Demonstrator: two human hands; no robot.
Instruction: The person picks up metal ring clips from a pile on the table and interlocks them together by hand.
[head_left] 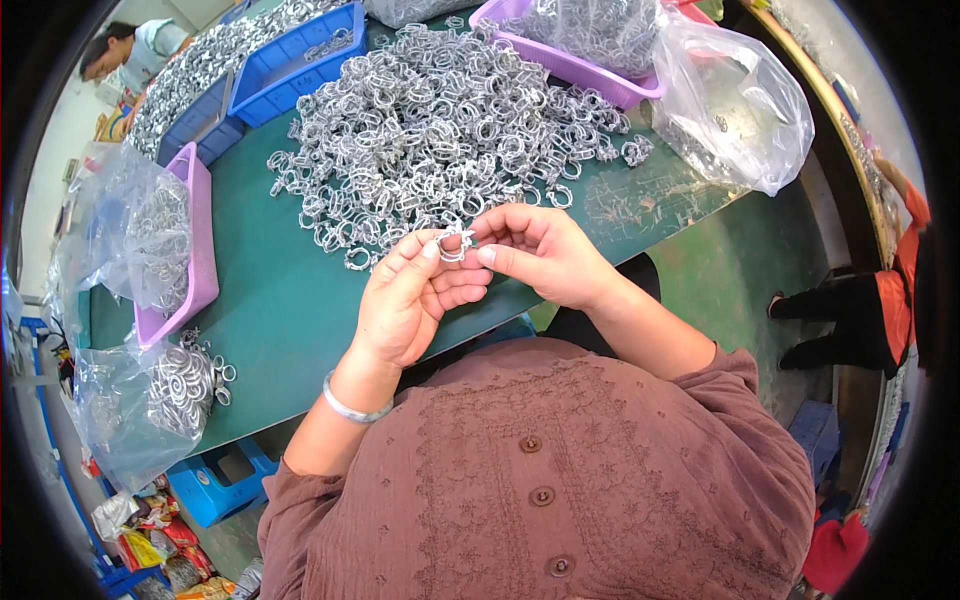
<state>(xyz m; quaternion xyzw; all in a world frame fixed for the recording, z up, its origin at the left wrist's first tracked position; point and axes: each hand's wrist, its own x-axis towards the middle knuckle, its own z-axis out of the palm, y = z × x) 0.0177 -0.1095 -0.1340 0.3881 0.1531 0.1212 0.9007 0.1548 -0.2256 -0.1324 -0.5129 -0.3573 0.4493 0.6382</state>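
Note:
A small silver ring clamp (455, 246) is held up between my two hands, over the near edge of the big pile. My left hand (405, 305) pinches its left side between thumb and forefinger, the other fingers curled loosely below. On the right side, the thumb and fingertips of my right hand (545, 256) close on the clamp's edge. Just beyond my hands, a large heap of similar metal ring clamps (430, 130) covers the middle of the green table (270, 340). A few loose clamps lie around its near edge.
Purple baskets (205, 262) with clear bags of metal parts stand left and at the far right. Blue bins (300, 75) sit at the far left. A clear plastic bag (745, 110) hangs over the right edge. A blue stool (215, 485) is below. Other people are nearby.

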